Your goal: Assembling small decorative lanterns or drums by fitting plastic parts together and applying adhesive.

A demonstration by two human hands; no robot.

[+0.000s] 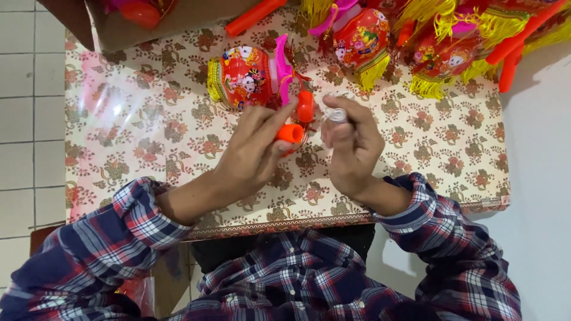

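Left hand (253, 151) grips orange tube (290, 132); right hand (351, 145) pinches small silvery piece (335, 115).

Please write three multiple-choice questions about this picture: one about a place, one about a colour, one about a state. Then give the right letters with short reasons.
1. Where does the red lantern lie?
A. on the floral table
B. on the floor
C. inside the box

2. What colour is the tube in the left hand?
A. blue
B. orange
C. white

3. How is the right hand?
A. flat and open
B. closed on a small silvery part
C. out of view

A: it rests on the patterned cloth. B: its open end is orange. B: fingers curl around it.
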